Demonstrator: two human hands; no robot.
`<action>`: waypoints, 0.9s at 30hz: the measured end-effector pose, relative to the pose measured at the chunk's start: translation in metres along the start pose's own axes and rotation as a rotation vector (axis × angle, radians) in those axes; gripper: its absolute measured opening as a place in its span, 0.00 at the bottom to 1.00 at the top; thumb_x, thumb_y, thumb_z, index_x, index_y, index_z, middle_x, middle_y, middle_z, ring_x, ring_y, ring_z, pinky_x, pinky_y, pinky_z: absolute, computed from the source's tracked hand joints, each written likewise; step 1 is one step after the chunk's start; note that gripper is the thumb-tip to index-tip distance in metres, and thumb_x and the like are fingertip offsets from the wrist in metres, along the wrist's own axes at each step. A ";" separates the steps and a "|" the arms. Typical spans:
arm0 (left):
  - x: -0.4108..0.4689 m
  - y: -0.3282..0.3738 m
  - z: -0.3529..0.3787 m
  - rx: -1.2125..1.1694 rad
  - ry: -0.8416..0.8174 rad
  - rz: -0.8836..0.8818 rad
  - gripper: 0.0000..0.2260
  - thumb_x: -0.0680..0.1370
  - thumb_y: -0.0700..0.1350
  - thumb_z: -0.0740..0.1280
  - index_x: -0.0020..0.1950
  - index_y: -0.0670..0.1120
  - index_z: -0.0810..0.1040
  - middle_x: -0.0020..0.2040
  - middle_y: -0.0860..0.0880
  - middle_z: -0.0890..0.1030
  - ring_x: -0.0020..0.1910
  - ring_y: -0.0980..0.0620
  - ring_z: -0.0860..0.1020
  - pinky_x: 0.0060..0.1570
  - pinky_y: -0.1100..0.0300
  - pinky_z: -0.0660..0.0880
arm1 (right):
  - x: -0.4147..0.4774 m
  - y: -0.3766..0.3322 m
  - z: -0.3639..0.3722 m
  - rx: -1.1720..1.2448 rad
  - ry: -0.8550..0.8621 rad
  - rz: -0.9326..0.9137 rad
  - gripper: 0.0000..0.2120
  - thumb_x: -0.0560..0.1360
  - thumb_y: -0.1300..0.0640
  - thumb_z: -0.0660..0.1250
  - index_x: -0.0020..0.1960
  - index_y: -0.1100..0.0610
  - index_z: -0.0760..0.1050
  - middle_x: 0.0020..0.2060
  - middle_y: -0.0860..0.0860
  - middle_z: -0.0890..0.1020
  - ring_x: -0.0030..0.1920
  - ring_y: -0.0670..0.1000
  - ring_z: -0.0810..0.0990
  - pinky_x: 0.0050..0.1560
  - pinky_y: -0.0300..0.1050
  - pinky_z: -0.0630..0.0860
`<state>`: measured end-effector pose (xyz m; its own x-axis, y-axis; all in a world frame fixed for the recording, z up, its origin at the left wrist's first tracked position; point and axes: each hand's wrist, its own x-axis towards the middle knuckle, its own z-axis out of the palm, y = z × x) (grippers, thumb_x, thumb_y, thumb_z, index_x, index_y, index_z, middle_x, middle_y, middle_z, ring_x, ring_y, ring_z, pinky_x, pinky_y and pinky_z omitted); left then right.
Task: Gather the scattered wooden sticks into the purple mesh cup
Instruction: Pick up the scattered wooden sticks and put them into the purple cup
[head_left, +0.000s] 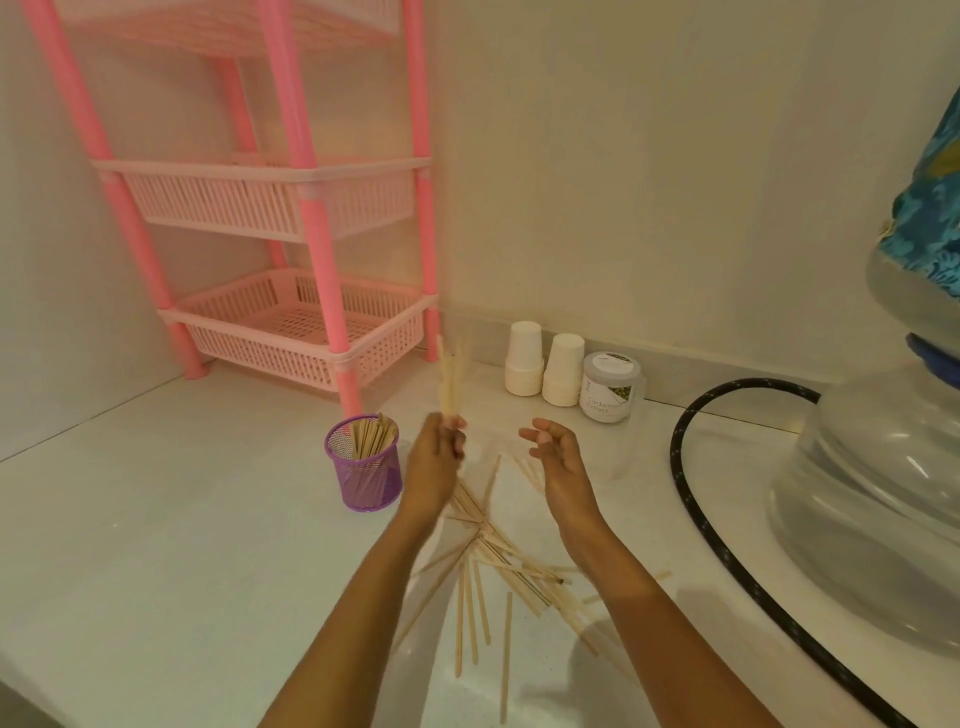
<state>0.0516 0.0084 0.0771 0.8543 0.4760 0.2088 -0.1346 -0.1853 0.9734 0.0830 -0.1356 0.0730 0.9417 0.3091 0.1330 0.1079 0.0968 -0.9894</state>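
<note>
Just right of the cup (364, 462), the left hand (434, 465) grips a blurred, upright bundle of sticks (451, 382); the right hand (558, 462) hangs empty, fingers loosely curled, over the scattered sticks (493, 566).

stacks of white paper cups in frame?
2. One stack of white paper cups stands by the wall right of the pink plastic rack; the second stack beside it, next to the white-lidded jar. None seem hidden.

Pale matt wooden sticks (498, 566), purple wire-mesh cup (365, 465), glossy pink plastic rack (306, 208).
</note>
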 end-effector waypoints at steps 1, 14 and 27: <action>0.008 0.004 -0.009 -0.026 0.055 0.030 0.16 0.83 0.39 0.49 0.44 0.52 0.71 0.33 0.53 0.69 0.30 0.57 0.66 0.30 0.67 0.64 | -0.001 0.003 -0.003 -0.013 -0.001 0.002 0.10 0.82 0.55 0.52 0.61 0.52 0.68 0.54 0.45 0.77 0.59 0.47 0.72 0.54 0.31 0.68; 0.032 0.019 -0.070 -0.118 0.189 0.238 0.13 0.84 0.41 0.48 0.47 0.50 0.69 0.35 0.50 0.69 0.26 0.62 0.69 0.23 0.69 0.68 | -0.009 0.026 -0.014 -0.064 -0.033 0.045 0.11 0.82 0.64 0.52 0.58 0.55 0.70 0.51 0.49 0.77 0.56 0.47 0.72 0.61 0.40 0.64; 0.008 -0.002 -0.015 0.143 -0.119 0.345 0.15 0.84 0.39 0.48 0.45 0.53 0.68 0.32 0.53 0.68 0.29 0.60 0.66 0.33 0.69 0.65 | 0.020 -0.054 0.053 -0.210 -0.054 -0.306 0.23 0.82 0.55 0.56 0.76 0.53 0.56 0.68 0.48 0.71 0.60 0.40 0.71 0.50 0.15 0.64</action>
<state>0.0515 0.0253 0.0785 0.8244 0.2638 0.5008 -0.3596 -0.4392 0.8233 0.0789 -0.0847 0.1323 0.8382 0.3459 0.4216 0.4499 -0.0017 -0.8931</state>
